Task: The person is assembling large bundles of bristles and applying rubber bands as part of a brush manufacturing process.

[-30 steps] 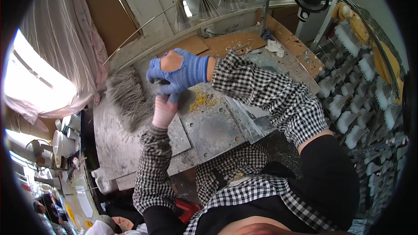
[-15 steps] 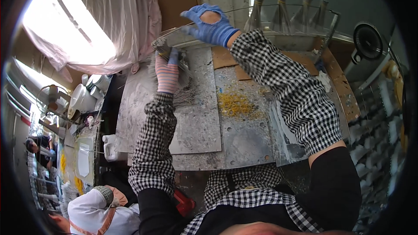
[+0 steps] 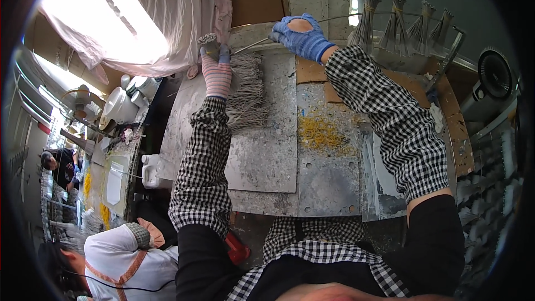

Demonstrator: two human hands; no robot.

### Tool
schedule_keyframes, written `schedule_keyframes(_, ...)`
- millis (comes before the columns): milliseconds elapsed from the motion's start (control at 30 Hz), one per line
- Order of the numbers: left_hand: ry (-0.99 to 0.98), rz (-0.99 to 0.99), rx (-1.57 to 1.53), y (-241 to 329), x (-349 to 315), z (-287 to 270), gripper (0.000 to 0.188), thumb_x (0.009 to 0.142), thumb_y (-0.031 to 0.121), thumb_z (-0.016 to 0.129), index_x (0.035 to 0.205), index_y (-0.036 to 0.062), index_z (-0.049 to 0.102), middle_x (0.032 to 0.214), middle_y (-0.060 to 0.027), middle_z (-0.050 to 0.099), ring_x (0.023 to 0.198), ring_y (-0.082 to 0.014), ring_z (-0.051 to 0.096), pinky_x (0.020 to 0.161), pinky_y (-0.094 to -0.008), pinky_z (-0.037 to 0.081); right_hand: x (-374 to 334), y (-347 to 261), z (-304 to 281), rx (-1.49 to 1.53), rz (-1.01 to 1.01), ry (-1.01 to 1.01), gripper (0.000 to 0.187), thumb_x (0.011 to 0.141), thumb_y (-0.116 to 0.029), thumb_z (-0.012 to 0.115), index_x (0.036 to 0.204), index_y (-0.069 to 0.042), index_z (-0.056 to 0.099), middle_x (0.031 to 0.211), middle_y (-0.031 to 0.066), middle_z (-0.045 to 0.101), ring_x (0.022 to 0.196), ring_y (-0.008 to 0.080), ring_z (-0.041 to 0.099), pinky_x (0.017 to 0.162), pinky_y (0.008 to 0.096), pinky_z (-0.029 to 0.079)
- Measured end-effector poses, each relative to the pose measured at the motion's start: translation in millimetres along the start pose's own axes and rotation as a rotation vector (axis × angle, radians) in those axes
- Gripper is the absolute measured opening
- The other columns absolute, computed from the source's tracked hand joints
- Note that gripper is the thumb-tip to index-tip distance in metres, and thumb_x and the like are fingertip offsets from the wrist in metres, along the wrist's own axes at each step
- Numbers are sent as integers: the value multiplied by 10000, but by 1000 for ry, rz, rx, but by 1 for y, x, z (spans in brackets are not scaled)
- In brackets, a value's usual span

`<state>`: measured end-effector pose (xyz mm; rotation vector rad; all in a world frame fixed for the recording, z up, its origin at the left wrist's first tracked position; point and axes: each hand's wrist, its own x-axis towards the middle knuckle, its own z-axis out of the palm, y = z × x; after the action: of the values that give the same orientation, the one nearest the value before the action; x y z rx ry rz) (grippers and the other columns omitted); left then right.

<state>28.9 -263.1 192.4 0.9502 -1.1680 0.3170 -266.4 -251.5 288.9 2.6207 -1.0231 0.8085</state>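
Observation:
In a pink striped glove, my left hand point(image 3: 216, 75) is closed around an upright bundle of thin grey wire-like strands point(image 3: 208, 40) at the table's far left; a yellow band shows on it. To its right lies a pile of similar loose grey strands point(image 3: 248, 92) on a grey board point(image 3: 262, 159). My right hand point(image 3: 301, 36), in a blue glove with a hole over its back, has its fingers curled at a thin curved metal rod point(image 3: 251, 46) along the table's far edge. Its fingertips are partly hidden, but they appear closed on the rod.
Several banded strand bundles point(image 3: 397, 25) stand at the back right. Yellow rubber bands point(image 3: 320, 134) lie scattered mid-table. A black fan point(image 3: 495, 75) is on the right, a pink curtain point(image 3: 173, 22) at the back left. A person in white point(image 3: 125, 265) sits at lower left, near a white jug point(image 3: 150, 171).
My right hand has gone from spread fingers to curled ones at the rod. The view has shifted, and the pile of strands beside my left hand now shows more fully.

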Motion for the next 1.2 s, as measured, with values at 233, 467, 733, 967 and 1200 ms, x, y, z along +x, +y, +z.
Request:
schedule_keyframes(233, -196, -435, -55, 59, -12, -16, 517, 1011, 88, 598, 1480, 79, 380, 1335, -41, 558, 1144, -92, 517, 970, -232, 482, 5, 3, 2, 23, -35, 128, 342, 996, -380, 549, 1141, -125, 726, 1064, 62, 723, 998, 251, 676, 924, 423, 491)
schedule_keyframes(467, -333, -319, -203, 106, -32, -4, 636, 1006, 8, 549, 1569, 82, 262, 1389, -45, 524, 1175, -100, 514, 993, -223, 427, -11, 13, -11, 32, -65, 242, 223, 880, -311, 611, 958, -157, 753, 983, 45, 724, 942, 239, 686, 848, 410, 490)
schedule_keyframes(733, -589, -436, -482, 99, -46, 64, 747, 948, -7, 610, 1581, 128, 237, 1314, -75, 555, 1101, -164, 560, 961, -291, 480, -51, -4, -4, -57, 13, 403, 179, 929, -256, 589, 1024, -165, 711, 1010, 59, 680, 1015, 229, 630, 910, 414, 447)
schedule_keyframes(967, -661, -274, -438, 133, -75, 165, 779, 955, 109, 653, 1584, 144, 195, 1322, -179, 605, 1172, -249, 589, 981, -346, 473, -266, -90, -47, 411, -72, 240, 224, 883, -248, 685, 1076, -134, 700, 1050, 35, 637, 1055, 240, 581, 976, 417, 401)
schedule_keyframes(1200, -513, -194, -424, 101, -70, 219, 754, 934, 55, 670, 1556, 148, 254, 1268, -165, 613, 1093, -222, 621, 963, -343, 500, -336, -123, -35, 722, 146, -14, 194, 831, -153, 723, 1014, -87, 729, 1025, 88, 684, 979, 291, 620, 915, 420, 452)
